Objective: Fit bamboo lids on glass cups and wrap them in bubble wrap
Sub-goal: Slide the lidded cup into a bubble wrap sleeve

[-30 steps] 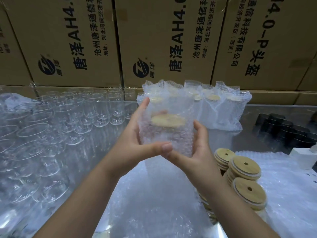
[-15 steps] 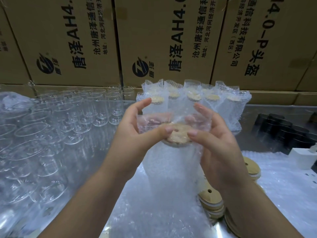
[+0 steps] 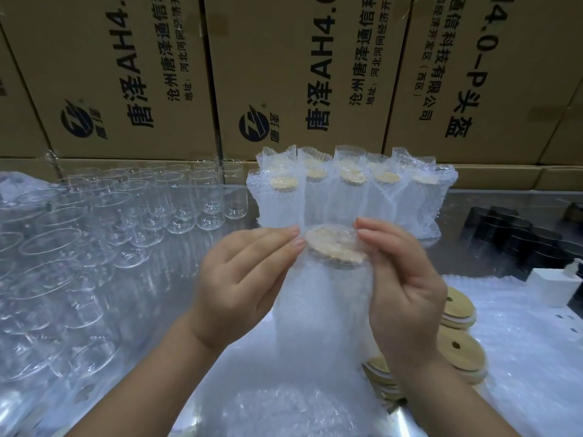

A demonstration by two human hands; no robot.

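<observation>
The left hand [image 3: 243, 279] and the right hand [image 3: 407, 288] meet over a tall glass cup [image 3: 318, 313] sheathed in clear bubble wrap [image 3: 325, 279], which stands upright toward the middle of the near edge of the shiny counter [image 3: 492, 206]. Whether its base touches the counter I cannot tell. A round bamboo lid [image 3: 334, 244] sits on the cup's mouth, tilted a little toward the camera and seen through the wrap. Each hand is narrowed to a pinch: the left thumb and forefinger close on the wrap at the lid's left rim, the right thumb and forefinger on the wrap at its right rim, with the other fingers loosely folded alongside the cup.

At the counter's far edge, behind the hands, stands a cluster of finished wrapped cups [image 3: 347, 190], each with a bamboo lid inside its bubble sleeve and the sleeve's top standing open above it. The left side of the counter carries rows of empty clear glass cups [image 3: 132, 216], mouths up. Near the right edge, just beside the right wrist, lie stacks of spare bamboo lids with small holes [image 3: 457, 313], resting on loose bubble wrap sheets [image 3: 530, 357]. Dark round containers [image 3: 523, 231] and a white block [image 3: 552, 285] sit in the far right corner. Brown printed cardboard boxes [image 3: 284, 74] rise behind the counter.
</observation>
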